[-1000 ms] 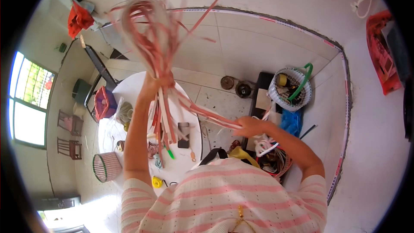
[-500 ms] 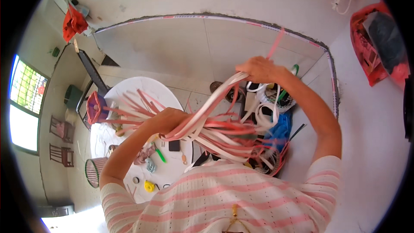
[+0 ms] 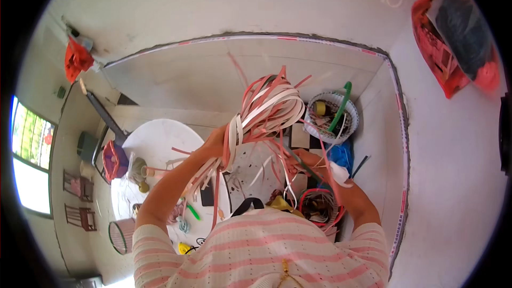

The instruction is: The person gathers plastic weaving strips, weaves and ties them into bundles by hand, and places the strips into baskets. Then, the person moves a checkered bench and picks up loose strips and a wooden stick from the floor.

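A large bundle of pink and white flat plastic strips is looped over in front of me. My left hand is closed round its lower left part, and loose ends hang below the grip. My right hand is lower and to the right, its fingers curled on some hanging strips. Pink and dark strips cross in front of it and partly hide the fingers. Something white lies against the right wrist; I cannot make out what it is.
A round white table at the left bears a purple-and-red basket, a dark phone and a green-handled tool. At the right are a white basket with a green handle, a blue bag and a lower basket of strips.
The right hand has come down from the upper right towards me. The bundle, stretched out sideways before, now stands gathered in a loop above the left hand. The view has shifted.
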Demonstrator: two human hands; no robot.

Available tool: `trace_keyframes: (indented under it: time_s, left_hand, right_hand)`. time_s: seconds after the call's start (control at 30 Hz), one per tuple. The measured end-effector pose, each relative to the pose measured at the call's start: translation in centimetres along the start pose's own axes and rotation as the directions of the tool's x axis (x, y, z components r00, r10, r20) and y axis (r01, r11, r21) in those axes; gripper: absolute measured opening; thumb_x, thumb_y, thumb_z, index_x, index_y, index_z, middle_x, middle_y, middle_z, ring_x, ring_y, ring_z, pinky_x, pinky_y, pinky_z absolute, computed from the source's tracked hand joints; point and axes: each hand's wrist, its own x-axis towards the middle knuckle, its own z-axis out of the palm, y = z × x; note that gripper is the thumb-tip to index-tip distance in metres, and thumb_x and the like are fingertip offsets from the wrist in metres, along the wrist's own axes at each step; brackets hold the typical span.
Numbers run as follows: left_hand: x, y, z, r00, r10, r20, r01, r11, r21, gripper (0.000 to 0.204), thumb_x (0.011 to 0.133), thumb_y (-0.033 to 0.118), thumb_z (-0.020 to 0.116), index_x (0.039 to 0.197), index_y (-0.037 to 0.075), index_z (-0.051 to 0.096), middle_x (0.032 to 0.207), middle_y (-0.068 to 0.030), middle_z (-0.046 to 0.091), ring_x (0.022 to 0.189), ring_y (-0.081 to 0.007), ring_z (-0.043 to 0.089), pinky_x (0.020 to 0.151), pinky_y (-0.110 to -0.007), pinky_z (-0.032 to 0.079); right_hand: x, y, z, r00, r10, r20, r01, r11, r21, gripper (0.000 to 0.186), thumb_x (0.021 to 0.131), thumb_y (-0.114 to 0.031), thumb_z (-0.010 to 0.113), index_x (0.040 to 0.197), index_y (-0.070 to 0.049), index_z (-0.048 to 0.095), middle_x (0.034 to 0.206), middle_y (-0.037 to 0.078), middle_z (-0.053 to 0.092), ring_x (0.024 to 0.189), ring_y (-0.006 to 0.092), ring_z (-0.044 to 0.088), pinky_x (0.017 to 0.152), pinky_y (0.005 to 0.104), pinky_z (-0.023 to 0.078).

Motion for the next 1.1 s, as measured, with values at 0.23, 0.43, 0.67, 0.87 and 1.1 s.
trace_keyframes:
  time_s: [0.23, 0.43, 0.67, 0.87, 1.1]
  left_hand:
    - [6.0, -3.6, 6.3, 0.999, -0.027, 0.033, 0.02, 0.98, 0.198, 0.053, 0.069, 0.021, 0.066, 0.118, 0.009, 0.05, 0.096, -0.0194, 0.063, 0.091, -0.0328, 0.061, 0.078, -0.035, 0.046]
    - [10.1, -1.6, 9.5, 0.991, -0.077, 0.106, 0.021, 0.889, 0.457, 0.044, 0.075, 0.02, 0.061, 0.114, 0.008, 0.045, 0.086, -0.0208, 0.063, 0.082, -0.04, 0.06, 0.07, -0.045, 0.047]
    - [17.0, -2.6, 13.9, 0.996, -0.031, 0.083, -0.047, 0.608, 0.792, 0.051, 0.076, 0.012, 0.06, 0.118, 0.0, 0.035, 0.082, -0.0212, 0.059, 0.074, -0.0391, 0.061, 0.066, -0.045, 0.049]
    - [22.0, -6.9, 14.5, 0.994, 0.005, 0.109, -0.101, 0.412, 0.906, 0.058, 0.075, 0.019, 0.062, 0.122, -0.002, 0.036, 0.083, -0.0145, 0.06, 0.077, -0.0289, 0.063, 0.061, -0.038, 0.05]
    - [31.2, -11.5, 17.0, 0.977, 0.127, 0.17, -0.197, 0.247, 0.949, 0.045, 0.084, 0.026, 0.05, 0.122, 0.005, 0.042, 0.074, -0.0133, 0.059, 0.063, -0.0283, 0.062, 0.05, -0.04, 0.048]
  right_hand:
    - [-4.1, 7.9, -6.4, 0.999, -0.051, 0.001, 0.045, 0.889, 0.456, 0.027, 0.086, -0.016, 0.059, 0.105, 0.001, 0.053, 0.091, 0.01, 0.059, 0.064, 0.0151, 0.056, 0.059, 0.0285, 0.049]
    - [-5.9, 15.1, -9.2, 0.98, -0.076, -0.185, 0.177, 0.757, 0.629, 0.034, 0.088, -0.014, 0.056, 0.116, 0.003, 0.048, 0.106, 0.015, 0.056, 0.081, 0.0181, 0.059, 0.069, 0.0287, 0.052]
    - [-0.2, 15.6, -13.1, 0.744, 0.109, -0.659, 0.331, 0.797, 0.506, 0.038, 0.089, -0.023, 0.053, 0.12, -0.001, 0.05, 0.102, 0.012, 0.06, 0.082, 0.0169, 0.06, 0.063, 0.0307, 0.05]
    - [9.9, 8.4, -15.3, 0.7, -0.21, -0.682, 0.688, -0.059, 0.724, 0.026, 0.088, -0.019, 0.048, 0.112, -0.007, 0.05, 0.096, 0.008, 0.057, 0.063, 0.0142, 0.053, 0.046, 0.0224, 0.038]
    - [15.5, 0.7, -19.8, 0.284, 0.305, -0.909, 0.915, 0.199, 0.352, 0.016, 0.088, -0.019, 0.05, 0.1, -0.008, 0.053, 0.095, 0.007, 0.056, 0.075, 0.0188, 0.058, 0.054, 0.0297, 0.049]
